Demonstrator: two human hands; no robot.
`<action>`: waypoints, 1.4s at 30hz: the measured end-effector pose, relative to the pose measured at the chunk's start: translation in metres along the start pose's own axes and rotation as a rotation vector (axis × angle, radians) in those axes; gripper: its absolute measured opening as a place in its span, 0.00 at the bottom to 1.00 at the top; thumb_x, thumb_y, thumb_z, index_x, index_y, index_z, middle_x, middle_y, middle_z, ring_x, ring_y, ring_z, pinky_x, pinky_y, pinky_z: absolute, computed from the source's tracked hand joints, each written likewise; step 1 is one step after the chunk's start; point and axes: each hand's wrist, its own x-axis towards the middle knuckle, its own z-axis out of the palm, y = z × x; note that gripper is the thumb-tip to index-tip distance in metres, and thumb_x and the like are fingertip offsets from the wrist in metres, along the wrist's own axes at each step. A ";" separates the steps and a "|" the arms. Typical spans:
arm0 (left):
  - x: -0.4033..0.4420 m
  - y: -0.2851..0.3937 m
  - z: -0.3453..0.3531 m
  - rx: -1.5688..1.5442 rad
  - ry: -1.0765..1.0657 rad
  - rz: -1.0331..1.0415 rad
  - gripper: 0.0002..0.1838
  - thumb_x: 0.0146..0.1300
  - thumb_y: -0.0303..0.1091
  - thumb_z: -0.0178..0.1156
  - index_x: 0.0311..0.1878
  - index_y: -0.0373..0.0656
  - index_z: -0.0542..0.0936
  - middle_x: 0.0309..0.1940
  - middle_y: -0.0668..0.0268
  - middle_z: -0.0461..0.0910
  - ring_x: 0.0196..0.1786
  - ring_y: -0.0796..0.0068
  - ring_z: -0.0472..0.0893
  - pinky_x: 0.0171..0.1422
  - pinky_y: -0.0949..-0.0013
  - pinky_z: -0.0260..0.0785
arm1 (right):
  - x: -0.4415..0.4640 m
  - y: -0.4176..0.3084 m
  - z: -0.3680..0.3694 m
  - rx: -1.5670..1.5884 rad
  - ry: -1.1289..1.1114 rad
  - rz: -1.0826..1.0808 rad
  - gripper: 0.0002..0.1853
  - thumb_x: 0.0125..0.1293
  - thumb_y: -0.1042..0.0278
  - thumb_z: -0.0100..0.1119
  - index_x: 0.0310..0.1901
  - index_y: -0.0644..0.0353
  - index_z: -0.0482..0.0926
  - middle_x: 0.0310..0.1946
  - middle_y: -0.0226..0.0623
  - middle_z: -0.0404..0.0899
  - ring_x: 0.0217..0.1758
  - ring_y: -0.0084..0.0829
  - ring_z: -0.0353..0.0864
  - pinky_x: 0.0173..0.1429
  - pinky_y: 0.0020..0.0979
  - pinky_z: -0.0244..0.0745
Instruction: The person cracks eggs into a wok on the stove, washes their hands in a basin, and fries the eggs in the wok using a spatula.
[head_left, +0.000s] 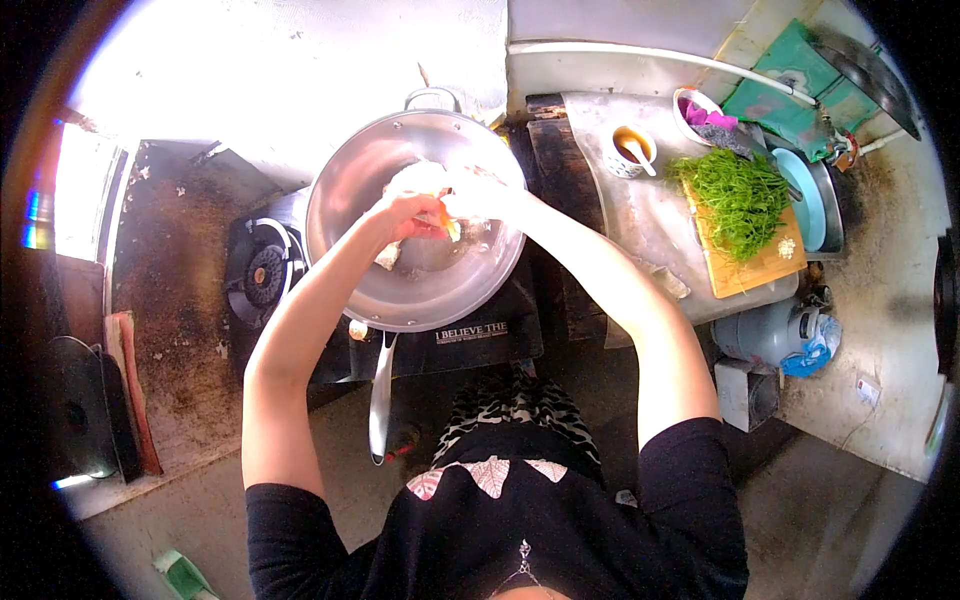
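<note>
Both hands are over a large steel wok (340,255) on the stove, its handle (381,400) pointing toward me. My left hand (412,217) has its fingers closed round a small orange and yellow thing (450,222) that I cannot make out clearly. Close on its right, my right hand (482,196) is bright and washed out, so its fingers are hard to tell. Some whitish food (388,256) lies in the wok below my left hand, and more whitish material (420,176) shows behind the hands.
A gas burner (265,272) is left of the wok. On the right table (625,210) are a cup with a spoon (629,152) and a cutting board (740,279) bearing greens (735,195). A gas cylinder (765,332) stands below it.
</note>
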 end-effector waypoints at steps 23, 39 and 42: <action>-0.003 0.002 0.002 0.942 0.264 0.463 0.09 0.43 0.31 0.63 0.29 0.40 0.80 0.22 0.64 0.78 0.30 0.75 0.76 0.36 0.72 0.68 | -0.016 -0.031 -0.028 -0.321 0.037 -0.112 0.25 0.42 0.71 0.59 0.48 0.54 0.76 0.34 0.43 0.77 0.39 0.41 0.76 0.45 0.39 0.71; -0.083 0.027 0.028 1.029 0.433 0.609 0.08 0.51 0.33 0.55 0.27 0.37 0.78 0.19 0.62 0.76 0.24 0.77 0.75 0.30 0.68 0.66 | -0.047 -0.086 -0.056 -0.402 0.255 -0.328 0.17 0.47 0.67 0.55 0.42 0.53 0.75 0.34 0.40 0.75 0.38 0.39 0.77 0.41 0.39 0.72; -0.092 0.029 0.028 1.068 0.416 0.622 0.07 0.49 0.31 0.56 0.27 0.36 0.78 0.18 0.62 0.76 0.24 0.76 0.74 0.30 0.68 0.66 | -0.056 -0.104 -0.065 -0.384 0.119 -0.163 0.22 0.45 0.73 0.58 0.47 0.56 0.76 0.40 0.45 0.75 0.46 0.45 0.75 0.51 0.39 0.70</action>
